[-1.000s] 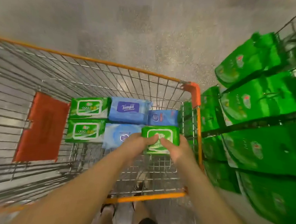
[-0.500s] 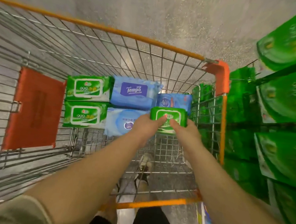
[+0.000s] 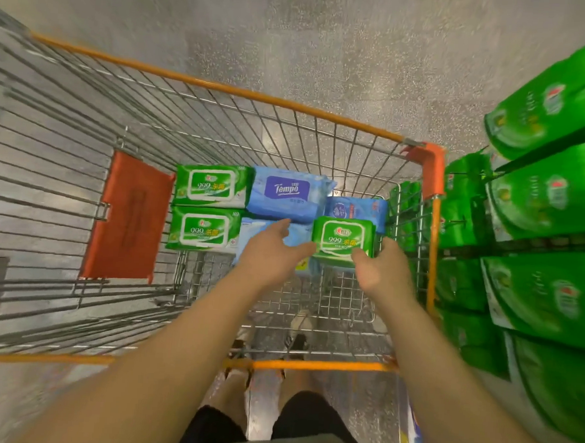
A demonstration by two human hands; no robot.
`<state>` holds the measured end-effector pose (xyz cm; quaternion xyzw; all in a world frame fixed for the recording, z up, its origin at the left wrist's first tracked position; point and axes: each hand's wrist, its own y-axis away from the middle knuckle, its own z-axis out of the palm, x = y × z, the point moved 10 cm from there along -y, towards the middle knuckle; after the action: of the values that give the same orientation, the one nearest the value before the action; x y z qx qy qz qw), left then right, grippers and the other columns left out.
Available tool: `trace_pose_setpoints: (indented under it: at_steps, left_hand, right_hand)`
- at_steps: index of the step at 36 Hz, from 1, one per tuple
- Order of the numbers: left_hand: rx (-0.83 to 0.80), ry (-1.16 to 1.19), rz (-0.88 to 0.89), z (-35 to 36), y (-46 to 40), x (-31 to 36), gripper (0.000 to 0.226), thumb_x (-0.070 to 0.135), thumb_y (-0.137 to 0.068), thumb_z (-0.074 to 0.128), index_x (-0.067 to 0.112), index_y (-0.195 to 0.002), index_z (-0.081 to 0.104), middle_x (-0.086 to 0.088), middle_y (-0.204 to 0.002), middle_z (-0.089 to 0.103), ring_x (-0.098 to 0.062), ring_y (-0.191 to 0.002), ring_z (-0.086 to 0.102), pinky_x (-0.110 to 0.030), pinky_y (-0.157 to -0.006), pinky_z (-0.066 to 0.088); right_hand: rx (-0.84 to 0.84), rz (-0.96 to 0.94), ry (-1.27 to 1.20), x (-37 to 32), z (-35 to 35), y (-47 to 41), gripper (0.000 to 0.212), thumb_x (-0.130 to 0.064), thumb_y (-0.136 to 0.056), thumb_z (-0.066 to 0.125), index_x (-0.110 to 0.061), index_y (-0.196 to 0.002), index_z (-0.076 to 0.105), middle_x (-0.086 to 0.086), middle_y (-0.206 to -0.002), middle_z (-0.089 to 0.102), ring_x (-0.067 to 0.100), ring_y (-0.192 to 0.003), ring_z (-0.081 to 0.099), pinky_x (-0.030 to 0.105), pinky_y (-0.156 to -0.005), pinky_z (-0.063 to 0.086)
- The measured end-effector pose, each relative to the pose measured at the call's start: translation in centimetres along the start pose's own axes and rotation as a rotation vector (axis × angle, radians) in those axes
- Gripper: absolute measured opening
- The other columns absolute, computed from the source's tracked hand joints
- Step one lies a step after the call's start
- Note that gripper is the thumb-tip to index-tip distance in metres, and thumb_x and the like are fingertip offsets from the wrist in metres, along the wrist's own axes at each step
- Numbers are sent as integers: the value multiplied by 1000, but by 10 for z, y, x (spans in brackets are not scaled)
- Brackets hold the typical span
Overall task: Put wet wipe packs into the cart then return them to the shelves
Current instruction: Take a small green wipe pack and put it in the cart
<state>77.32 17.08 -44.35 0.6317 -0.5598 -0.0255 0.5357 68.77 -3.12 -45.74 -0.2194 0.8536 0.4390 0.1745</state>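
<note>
We lean over the cart (image 3: 433, 167), both arms reaching down into its basket. Our right hand (image 3: 385, 270) grasps the small green pack (image 3: 344, 239), thumb on its top face and fingers curled behind its right end, holding it just above the pale blue pack (image 3: 266, 233) and right in front of the small blue pack (image 3: 356, 207). Our left hand (image 3: 276, 251) is released, fingers straight and spread, fingertips just brushing the green pack's left edge. Left of the small green pack sit the Tempo pack (image 3: 285, 194) and, beyond it, two larger green packs (image 3: 207, 210) stacked one in front of the other.

Is this pack going down or coming up? We judge it hard to say from here. Either way, we want it level, thumb and fingers square on its ends so the soft wrapper doesn't buckle. The left hand can steady the free end. To the right of the cart the shelves (image 3: 541, 241) are crowded with green packs, so we mind the cart's wire wall when swinging across.
</note>
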Motion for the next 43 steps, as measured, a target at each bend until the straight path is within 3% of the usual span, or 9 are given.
trace_pose_setpoints:
  at_steps: [2,4,7,9,17,25,29,35,43]
  left_hand:
    - [44,-103,51,-16,17,10,81,51,-93,66,26,-161,29,4,-160,41,-18,-139,47,-36,-108,42]
    - [71,-157,102,-30,35,21,82,52,-93,66,25,-161,28,3,-163,37,-20,-147,38,-35,-113,35]
    - [101,-208,186,-48,67,36,88,56,-91,66,24,-162,25,3,-165,32,-19,-150,33,-33,-116,32]
    - [137,-267,245,-62,86,45,92,59,-89,67,21,-162,24,2,-166,29,-19,-152,28,-34,-119,28]
    - [215,-470,456,-117,154,74,97,64,-83,68,20,-160,29,-1,-166,31,-21,-152,28,-35,-123,24]
    - [115,-612,660,-127,240,91,101,76,-82,60,28,-162,21,5,-169,23,-18,-153,23,-37,-123,22]
    - [67,-663,771,-117,286,103,98,78,-80,60,32,-160,24,5,-168,23,-19,-153,24,-39,-122,24]
    - [-23,-734,953,-79,357,125,100,82,-78,57,36,-160,22,6,-169,19,-19,-154,19,-42,-122,25]
    - [-97,-734,1189,-7,463,150,97,77,-78,64,36,-158,28,6,-163,31,-18,-149,32,-42,-118,35]
  right_hand:
    - [25,-79,103,-14,-7,13,40,-34,-91,65,-18,-127,54,0,-113,62,23,-91,65,36,-77,54]
    - [36,-151,210,-29,-15,27,53,-43,-88,62,-16,-132,52,6,-125,59,28,-107,62,44,-93,54]
    - [22,-249,355,-59,-26,57,67,-45,-95,55,-16,-153,37,8,-159,37,30,-144,38,45,-120,32]
    - [21,-320,440,-76,-33,80,67,-40,-101,51,-14,-158,29,5,-166,25,26,-152,26,42,-125,22]
    - [215,-498,491,-122,-70,178,54,-35,-95,61,-9,-142,51,12,-147,51,30,-136,45,43,-110,37]
    - [423,-457,479,-110,-103,298,67,-45,-96,58,-12,-152,41,9,-157,43,25,-144,40,44,-119,32]
    - [500,-380,467,-85,-121,357,70,-49,-98,55,-15,-156,35,5,-162,36,21,-149,33,42,-123,25]
    - [644,-245,397,-26,-162,442,70,-50,-97,57,-15,-154,38,7,-157,43,23,-143,42,29,-116,29]
    - [832,-85,299,75,-208,554,58,-56,-92,55,-23,-141,53,4,-144,57,24,-132,52,35,-110,40]
